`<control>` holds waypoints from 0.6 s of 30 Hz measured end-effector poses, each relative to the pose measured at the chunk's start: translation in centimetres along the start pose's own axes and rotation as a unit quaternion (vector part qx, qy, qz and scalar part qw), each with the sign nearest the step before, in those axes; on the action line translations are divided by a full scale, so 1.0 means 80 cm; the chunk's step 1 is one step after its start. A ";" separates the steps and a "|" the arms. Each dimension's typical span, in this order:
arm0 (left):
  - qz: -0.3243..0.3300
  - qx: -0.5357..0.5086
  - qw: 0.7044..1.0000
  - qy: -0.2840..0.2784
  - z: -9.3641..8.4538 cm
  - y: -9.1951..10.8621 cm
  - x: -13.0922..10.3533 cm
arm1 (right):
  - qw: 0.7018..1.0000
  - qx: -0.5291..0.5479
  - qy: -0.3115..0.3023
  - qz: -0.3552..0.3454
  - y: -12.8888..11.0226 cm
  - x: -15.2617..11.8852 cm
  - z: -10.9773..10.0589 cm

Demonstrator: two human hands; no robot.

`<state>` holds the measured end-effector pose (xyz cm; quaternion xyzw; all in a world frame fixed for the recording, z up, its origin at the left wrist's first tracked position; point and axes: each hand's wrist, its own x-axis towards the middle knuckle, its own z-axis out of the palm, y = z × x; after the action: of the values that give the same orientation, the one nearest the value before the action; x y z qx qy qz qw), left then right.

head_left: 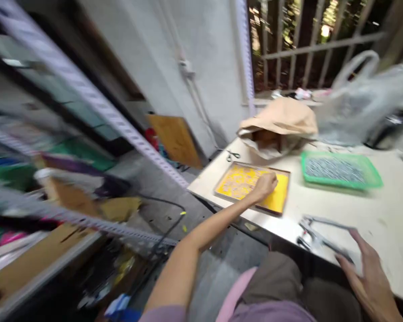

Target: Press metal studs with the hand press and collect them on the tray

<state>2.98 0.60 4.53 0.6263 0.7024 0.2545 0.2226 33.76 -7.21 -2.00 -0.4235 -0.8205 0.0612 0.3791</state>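
The yellow-lined tray (278,197) lies flat near the edge of the desk (342,205), small pieces spread over much of it. The left hand (266,185) is over it, fingers curled in together; whether they pinch anything cannot be told. The right hand (369,273) is open, thumb and fingers spread beside the handles of a metal hand tool (322,237). A green basket (372,176) of small metal-looking parts sits beyond the tool, and a brown bag (284,117) stands behind the tray.
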 end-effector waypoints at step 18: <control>-0.168 -0.397 0.901 -0.055 0.086 0.023 -0.181 | 0.932 -0.065 -0.298 -0.195 -0.020 0.056 0.035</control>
<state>10.41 -13.06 0.28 0.3723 0.6246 0.4359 0.5304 29.23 -4.30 -0.77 -0.2410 -0.9644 0.0563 0.0930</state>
